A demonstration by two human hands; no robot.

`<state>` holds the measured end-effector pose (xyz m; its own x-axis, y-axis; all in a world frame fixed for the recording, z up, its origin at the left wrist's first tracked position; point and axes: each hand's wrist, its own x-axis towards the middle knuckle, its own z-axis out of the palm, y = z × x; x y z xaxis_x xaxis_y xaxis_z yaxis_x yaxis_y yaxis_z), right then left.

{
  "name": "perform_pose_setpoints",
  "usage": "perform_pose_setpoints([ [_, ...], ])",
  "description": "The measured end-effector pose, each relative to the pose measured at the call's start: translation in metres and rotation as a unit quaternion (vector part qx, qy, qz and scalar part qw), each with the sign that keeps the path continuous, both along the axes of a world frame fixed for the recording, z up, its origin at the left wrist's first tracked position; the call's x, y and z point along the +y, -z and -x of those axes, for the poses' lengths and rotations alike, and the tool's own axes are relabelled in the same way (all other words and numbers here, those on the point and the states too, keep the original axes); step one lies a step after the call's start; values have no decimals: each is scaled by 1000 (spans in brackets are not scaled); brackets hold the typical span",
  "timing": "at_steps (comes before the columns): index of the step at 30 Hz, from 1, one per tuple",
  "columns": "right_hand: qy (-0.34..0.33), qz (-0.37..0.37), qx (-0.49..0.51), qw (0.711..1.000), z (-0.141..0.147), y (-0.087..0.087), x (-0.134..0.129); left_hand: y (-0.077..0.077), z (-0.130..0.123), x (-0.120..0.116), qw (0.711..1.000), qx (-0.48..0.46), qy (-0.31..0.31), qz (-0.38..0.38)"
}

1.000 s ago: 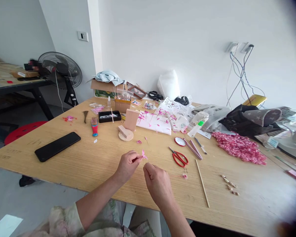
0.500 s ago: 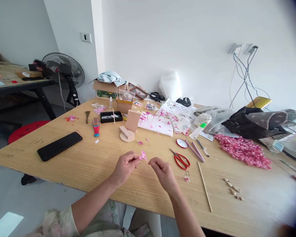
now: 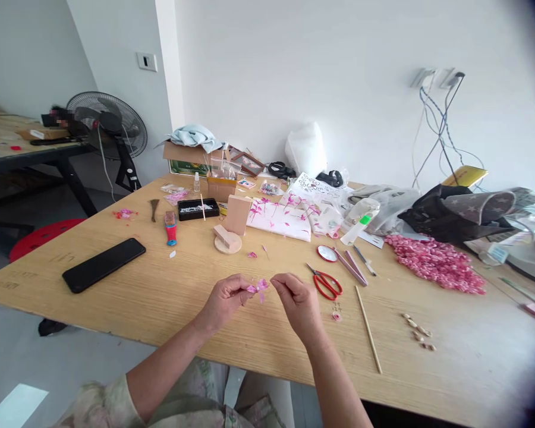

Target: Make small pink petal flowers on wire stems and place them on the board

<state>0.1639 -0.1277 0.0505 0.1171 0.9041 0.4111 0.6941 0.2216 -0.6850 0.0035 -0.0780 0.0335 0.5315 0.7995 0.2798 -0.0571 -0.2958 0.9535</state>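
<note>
My left hand (image 3: 222,304) pinches a small pink artificial flower (image 3: 261,286) between thumb and fingertips, above the front part of the table. Its petals spread to the right of the fingers. Close to the petals' right side, my right hand (image 3: 299,306) is closed in a pinch; whatever it grips is too fine to make out. Beyond the hands lie a loose pink petal (image 3: 252,254) and a thin pink-tipped stem (image 3: 266,252). Red-handled scissors (image 3: 325,284) rest to the right of my right hand.
Farther back, a wooden block stand (image 3: 238,215) is beside a white pad (image 3: 279,222) bearing pink flowers. At left are a phone (image 3: 104,264), a brush (image 3: 170,227) and a black tray (image 3: 187,215). Pink beads (image 3: 432,261), tweezers (image 3: 354,267) and a wooden stick (image 3: 368,330) lie right.
The flower has turned in my left fingers, its petals now spreading wider and hanging lower. My right hand has tilted more upright and stays beside it. The view has shifted slightly.
</note>
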Motion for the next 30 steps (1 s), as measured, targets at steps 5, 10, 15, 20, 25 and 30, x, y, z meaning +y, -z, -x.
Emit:
perform_pose_setpoints([
  [5,-21,1,-192,981,-9,-26,-4,-5,4,-3,999,13,40,3],
  [10,-29,22,-84,996,-8,-15,-1,-4,7,-3,998,-17,62,11],
  [15,-67,29,68,995,-1,-2,6,0,5,-7,992,-47,111,47],
  [20,-81,21,89,993,0,-8,12,0,1,-11,987,-63,123,79],
  [25,-55,62,75,994,3,5,6,-1,3,-3,996,-52,12,66],
  [30,-35,69,36,996,25,17,-15,6,5,7,993,-2,-113,-15],
])
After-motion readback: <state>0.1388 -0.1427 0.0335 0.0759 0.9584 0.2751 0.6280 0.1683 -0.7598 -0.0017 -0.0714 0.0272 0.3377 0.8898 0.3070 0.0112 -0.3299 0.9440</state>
